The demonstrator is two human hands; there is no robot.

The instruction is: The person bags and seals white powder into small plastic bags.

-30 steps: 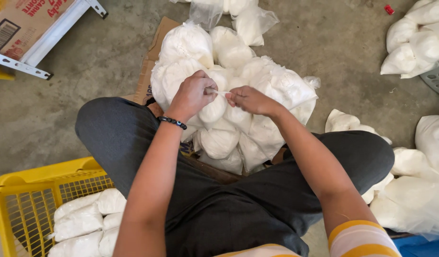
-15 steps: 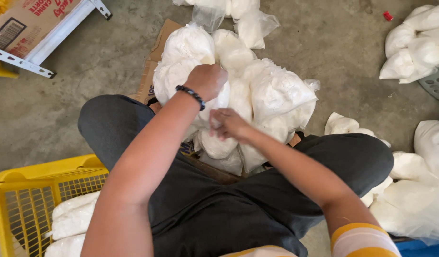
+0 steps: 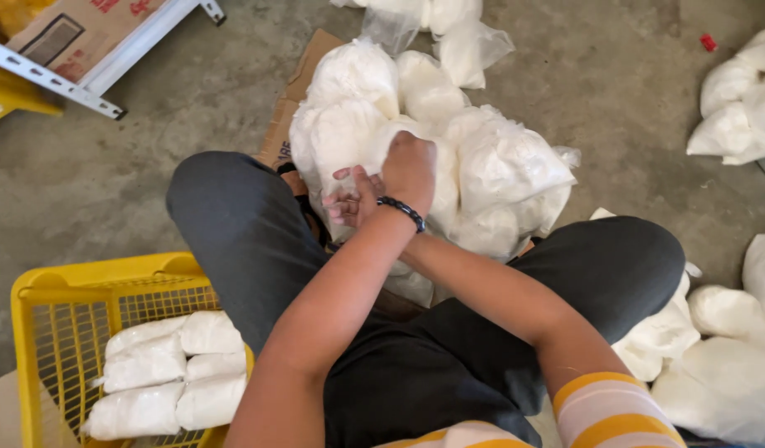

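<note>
A heap of bags lies on the floor before the knees; a basket holding bags sits left, more bags right.

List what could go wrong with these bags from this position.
The left hand crosses over the right hand at the top of a white bag. The crossed wrists may weaken the grip, so the bag could slip. The thin plastic might tear under twisting and spill its white contents on the concrete floor. The loosely heaped pile of bags could also slide off the cardboard.
</note>
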